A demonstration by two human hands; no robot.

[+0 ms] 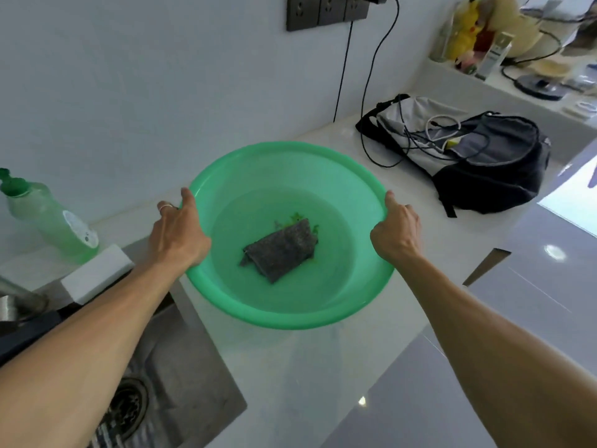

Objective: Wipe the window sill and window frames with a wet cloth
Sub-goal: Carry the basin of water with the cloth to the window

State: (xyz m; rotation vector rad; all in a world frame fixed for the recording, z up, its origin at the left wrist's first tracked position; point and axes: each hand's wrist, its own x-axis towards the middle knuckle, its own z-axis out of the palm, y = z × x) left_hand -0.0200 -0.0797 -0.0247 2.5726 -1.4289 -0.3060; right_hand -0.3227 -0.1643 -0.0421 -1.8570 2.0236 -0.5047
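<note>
White wall [129, 76], pale countertop [420, 253], steel sink [181, 367].

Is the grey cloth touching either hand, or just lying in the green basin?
Apart. The head view shows the grey cloth lying mid-basin, while left hand and right hand grip opposite sides of the green basin rim.

You get a bright, evenly lit view with a cool bluish cast. Daylight enters from the right, where a window patch blows out to white, and small specular glints sit on the glossy cabinet fronts [533, 302] below the tabletop's [323, 367] right edge. Shadows are soft and faint. The wide-angle lens bends straight lines toward the corners, and the far shelf clutter [484, 33] looks soft and smeared.
</note>
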